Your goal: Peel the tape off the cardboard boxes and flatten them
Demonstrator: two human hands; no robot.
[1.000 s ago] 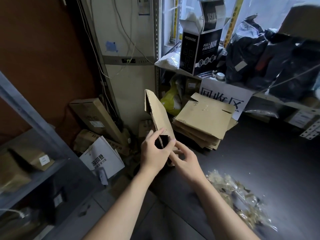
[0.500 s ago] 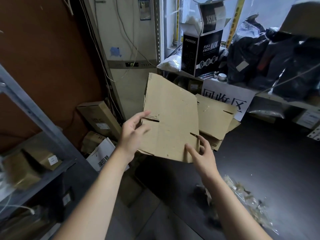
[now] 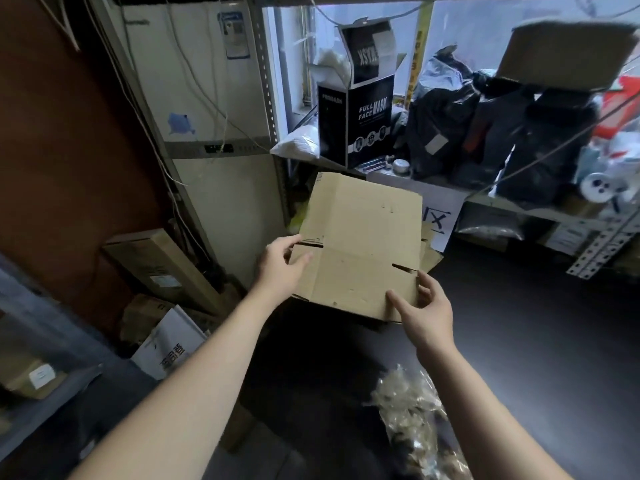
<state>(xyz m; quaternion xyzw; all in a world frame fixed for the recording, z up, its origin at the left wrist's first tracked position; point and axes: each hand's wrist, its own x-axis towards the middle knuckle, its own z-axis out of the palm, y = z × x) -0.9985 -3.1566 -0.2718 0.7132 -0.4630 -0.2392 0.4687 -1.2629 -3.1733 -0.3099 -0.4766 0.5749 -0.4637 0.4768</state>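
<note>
"FULL FACE MASK" on black box (image 3: 370,129)

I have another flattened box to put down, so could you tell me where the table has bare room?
The table is bare right of the held cardboard, between the shelf and the tape pile. Left of it, boxes are piled against the wall.

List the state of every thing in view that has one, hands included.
flattened box: folded flat, no tape visible, held over the stack.
left hand: pinches the box's left edge.
right hand: grips its near right corner.
stack of flat cardboard: lying flat under the held box, mostly hidden.
black mask box: upright on the shelf, top flaps open.
long carton: closed, tilted at the left.
</note>
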